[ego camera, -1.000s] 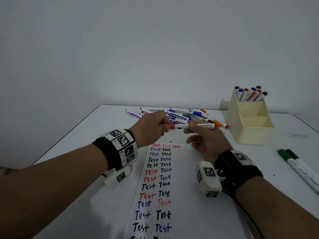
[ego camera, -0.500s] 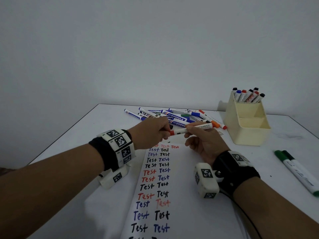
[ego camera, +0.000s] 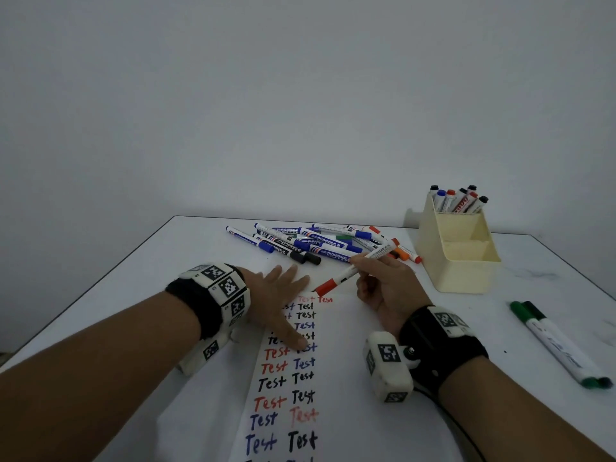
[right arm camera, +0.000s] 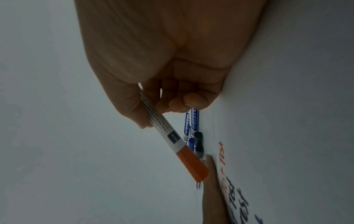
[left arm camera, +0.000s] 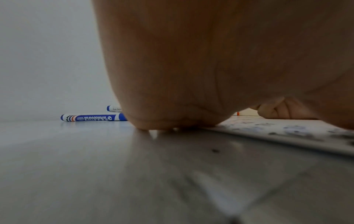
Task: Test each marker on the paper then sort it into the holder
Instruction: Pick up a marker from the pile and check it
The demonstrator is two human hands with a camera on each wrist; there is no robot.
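Since 1 s ago both hands have dropped: left hand (ego camera: 280, 295) has let go of the marker end and now lies flat on the paper (ego camera: 336, 378), fingers straight and spread, holding nothing, pinning the sheet. Right hand (ego camera: 383, 285) alone holds the red marker (ego camera: 353, 270), thumb and curled fingers (right arm camera: 172, 104) pinching the white barrel mid-length in a pen grip.

Marker slants from 1 o'clock down to 7 o'clock, red end lowest, just above the top of the sheet, close beside the left fingertips at approx 9 o'clock of it. That red end looks blunt and squared in the right wrist view, so I judge the cap is likely on; can't tell for sure, no nib visible.

Risks from here:
- If cap is on, no mark comes, test wasted.
- Little bare paper remains at 12 o'clock above the "Test" rows (ego camera: 290, 378); the stroke may run off onto the counter (ego camera: 150, 295) or overwrite a word.
- Left fingers lie near the writing spot and over some words; they may get inked or smear words if still wet.
- Loose marker pile (ego camera: 316, 243) sits just past the sheet at 12 o'clock; the barrel's back end could nudge it and roll some.

Holder (ego camera: 456, 258) stands at 2 o'clock, markers only in its back compartment; two green markers (ego camera: 556, 341) lie at 3 o'clock.
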